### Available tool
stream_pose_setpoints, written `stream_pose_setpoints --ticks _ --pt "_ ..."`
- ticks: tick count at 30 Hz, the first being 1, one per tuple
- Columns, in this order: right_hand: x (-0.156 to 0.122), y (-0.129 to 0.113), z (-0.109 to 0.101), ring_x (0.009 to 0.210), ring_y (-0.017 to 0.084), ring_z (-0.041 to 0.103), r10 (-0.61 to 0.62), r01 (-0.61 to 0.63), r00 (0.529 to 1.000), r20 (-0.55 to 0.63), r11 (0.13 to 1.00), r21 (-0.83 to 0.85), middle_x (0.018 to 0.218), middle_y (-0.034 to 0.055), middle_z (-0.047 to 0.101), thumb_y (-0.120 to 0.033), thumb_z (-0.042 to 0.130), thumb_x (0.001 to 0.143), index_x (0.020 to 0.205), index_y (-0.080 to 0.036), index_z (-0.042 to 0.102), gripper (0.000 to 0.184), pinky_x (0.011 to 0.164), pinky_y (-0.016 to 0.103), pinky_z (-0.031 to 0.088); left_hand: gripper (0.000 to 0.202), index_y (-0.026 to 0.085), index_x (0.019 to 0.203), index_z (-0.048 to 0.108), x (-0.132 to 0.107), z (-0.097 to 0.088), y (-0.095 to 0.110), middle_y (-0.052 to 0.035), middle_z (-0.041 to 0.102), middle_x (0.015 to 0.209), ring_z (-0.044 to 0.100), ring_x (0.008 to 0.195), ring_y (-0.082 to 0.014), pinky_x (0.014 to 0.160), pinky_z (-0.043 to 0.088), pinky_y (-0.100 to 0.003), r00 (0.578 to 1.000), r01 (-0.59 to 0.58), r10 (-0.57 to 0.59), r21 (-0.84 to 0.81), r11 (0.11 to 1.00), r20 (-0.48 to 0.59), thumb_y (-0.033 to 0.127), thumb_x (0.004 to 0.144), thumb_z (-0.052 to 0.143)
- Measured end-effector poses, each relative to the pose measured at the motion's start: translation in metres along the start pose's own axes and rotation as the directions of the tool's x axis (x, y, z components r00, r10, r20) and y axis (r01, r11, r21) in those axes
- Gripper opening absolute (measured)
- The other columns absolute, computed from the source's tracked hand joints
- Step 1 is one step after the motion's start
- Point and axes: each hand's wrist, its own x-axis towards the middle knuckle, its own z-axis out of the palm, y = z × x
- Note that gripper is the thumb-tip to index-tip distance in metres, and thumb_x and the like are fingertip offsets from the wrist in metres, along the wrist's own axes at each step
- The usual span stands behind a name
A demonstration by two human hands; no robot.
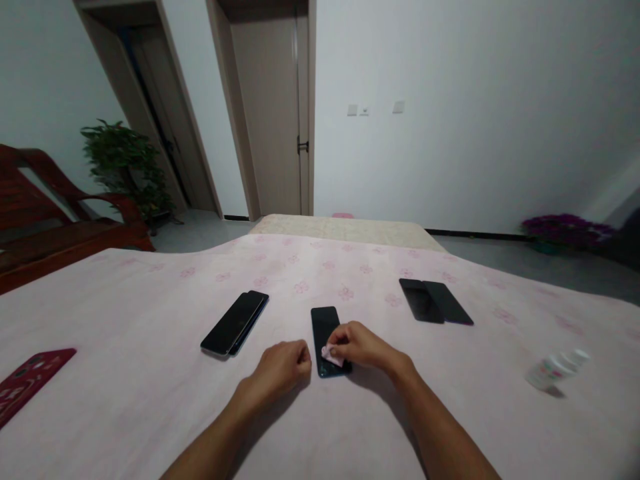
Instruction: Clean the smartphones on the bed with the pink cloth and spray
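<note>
A dark smartphone [324, 325] lies face up on the pink flowered cloth, straight in front of me. My right hand [357, 343] pinches a small crumpled pale-pink wipe [332, 357] and presses it on the lower part of the screen. Just left of the phone, my left hand [286, 365] rests on the cloth, curled into a loose fist. Nothing shows between its fingers. Two stacked phones [234, 325] lie further left, the upper one overlapping the other. To the right, two more dark phones [436, 302] lie against each other.
The pink tablecloth [150, 400] covers the wide surface. A white bottle [555, 370] is at the right. At the left edge lies a red flat item [35, 380] with printing. Beyond are a wooden bench [65, 200], a plant [125, 160], doors and a wall.
</note>
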Motion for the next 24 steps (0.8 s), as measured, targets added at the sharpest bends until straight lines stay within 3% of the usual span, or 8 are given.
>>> stream_pose_setpoints --ticks 3,6,8,10,14,16,21,24 --pt "-0.004 0.001 -0.007 0.056 0.014 0.057 0.039 -0.041 0.998 0.041 0.999 0.034 0.068 0.004 0.071 -0.018 0.063 0.073 0.079 -0.016 0.078 0.016 0.051 0.022 0.039 0.029 0.023 0.1 0.066 0.021 -0.021 -0.007 -0.0046 0.073 0.096 0.067 0.089 -0.022 0.074 0.047 -0.03 0.994 -0.082 0.089 0.108 0.991 -0.064 0.009 0.076 0.055" --pt "-0.002 0.005 -0.011 0.056 0.014 0.054 -0.016 0.015 0.981 -0.193 1.0 -0.004 0.063 0.0027 0.068 -0.019 0.063 0.073 0.07 -0.016 0.075 0.013 0.052 0.022 0.037 0.059 0.022 0.124 0.059 0.051 -0.029 -0.007 -0.01 0.064 0.131 0.06 0.12 -0.0247 0.096 0.048 -0.036 0.943 -0.31 0.327 0.205 0.928 -0.055 -0.002 0.071 0.052" --pt "-0.002 0.006 -0.012 0.056 0.014 0.053 -0.032 0.028 0.965 -0.259 0.999 -0.018 0.061 0.0021 0.066 -0.022 0.062 0.075 0.066 -0.015 0.073 0.015 0.052 0.023 0.036 0.071 0.024 0.135 0.053 0.072 -0.026 -0.005 -0.011 0.05 0.149 0.048 0.136 -0.0256 0.107 0.044 -0.041 0.869 -0.484 0.494 0.226 0.845 0.014 -0.006 0.071 0.051" --pt "-0.004 0.005 -0.012 0.056 0.013 0.053 0.003 -0.002 0.987 -0.16 1.0 0.004 0.062 0.002 0.066 -0.021 0.062 0.074 0.069 -0.015 0.074 0.015 0.054 0.023 0.037 0.072 0.028 0.134 0.055 0.091 -0.02 -0.006 -0.0077 0.047 0.153 0.042 0.141 -0.0264 0.111 0.04 -0.042 0.822 -0.566 0.563 0.217 0.795 0.081 -0.006 0.071 0.056" --pt "-0.014 0.001 -0.015 0.053 0.011 0.05 0.103 -0.104 0.991 0.085 0.994 0.014 0.065 0.001 0.068 -0.017 0.062 0.07 0.076 -0.016 0.077 0.016 0.052 0.023 0.034 0.078 0.028 0.14 0.051 0.111 -0.016 -0.01 -0.0113 0.046 0.152 0.042 0.141 -0.0324 0.11 0.041 -0.047 0.721 -0.693 0.641 0.237 0.681 0.264 0.0 0.069 0.064" --pt "-0.017 0.002 -0.019 0.051 0.01 0.047 0.101 -0.101 0.994 0.048 0.995 0.008 0.061 0.0001 0.066 -0.018 0.062 0.07 0.074 -0.016 0.076 0.015 0.05 0.023 0.031 0.078 0.027 0.14 0.05 0.112 -0.019 -0.01 -0.0114 0.049 0.15 0.045 0.139 -0.0328 0.11 0.041 -0.046 0.716 -0.696 0.632 0.239 0.677 0.295 0.005 0.068 0.069" --pt "-0.02 0.016 -0.033 0.05 0.01 0.045 0.127 -0.118 0.968 -0.216 0.991 0.057 0.059 0.0016 0.063 -0.022 0.063 0.072 0.07 -0.013 0.073 0.013 0.048 0.022 0.028 0.068 0.023 0.13 0.054 0.1 -0.035 -0.013 -0.0125 0.056 0.141 0.048 0.135 -0.0327 0.109 0.041 -0.043 0.702 -0.708 0.641 0.216 0.672 0.309 0.018 0.066 0.075" --pt "-0.022 0.027 -0.038 0.05 0.01 0.044 0.176 -0.156 0.947 -0.267 0.983 0.094 0.061 0.0022 0.064 -0.025 0.064 0.074 0.074 -0.013 0.073 0.015 0.047 0.022 0.027 0.066 0.024 0.128 0.054 0.085 -0.039 -0.023 -0.0107 0.061 0.133 0.057 0.124 -0.029 0.103 0.045 -0.037 0.748 -0.655 0.583 0.213 0.725 0.316 0.022 0.066 0.076"
